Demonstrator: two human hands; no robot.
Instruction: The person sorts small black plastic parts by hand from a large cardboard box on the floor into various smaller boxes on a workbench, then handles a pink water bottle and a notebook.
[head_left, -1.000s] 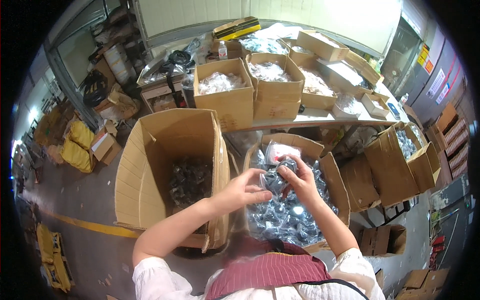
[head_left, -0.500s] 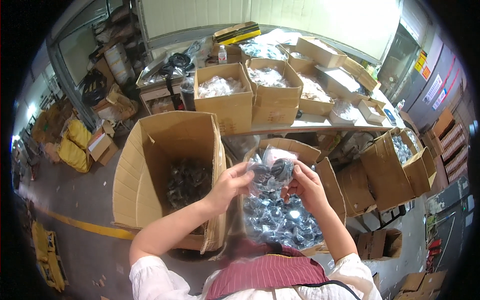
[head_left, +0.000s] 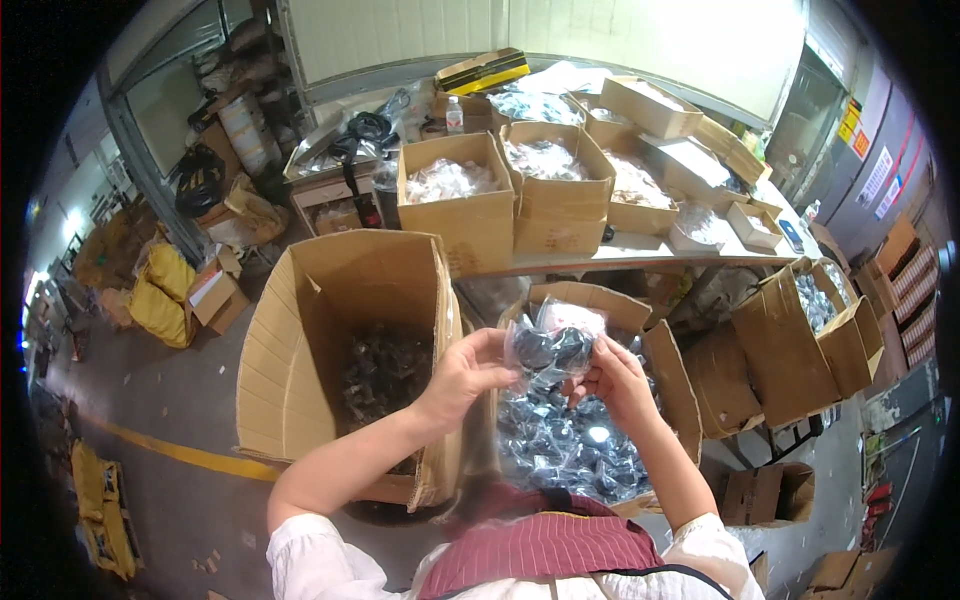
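Between my two hands is a clear plastic bag [head_left: 535, 372] holding two dark round parts [head_left: 555, 347] and a small whitish packet [head_left: 572, 318]. My left hand [head_left: 462, 378] pinches the bag's left edge with thumb and fingers. At the opposite edge, my right hand [head_left: 622, 382] grips it near the right-hand round part. The exact kind of the dark parts cannot be made out. Directly below is an open cardboard box [head_left: 672, 375] filled with similar clear bags of dark parts [head_left: 570, 450].
To the left stands a tall open carton [head_left: 285, 350] with loose dark parts [head_left: 380, 385] at its bottom. Beyond, a table [head_left: 570, 258] bears several boxes of small bagged items [head_left: 452, 182]. More cartons [head_left: 795, 345] stand at right. Yellow sacks [head_left: 162, 298] lie on the left floor.
The bag is turned so that its two round parts show side by side, with the packet above them. My hands still hold its edges. The whole view has shifted slightly.
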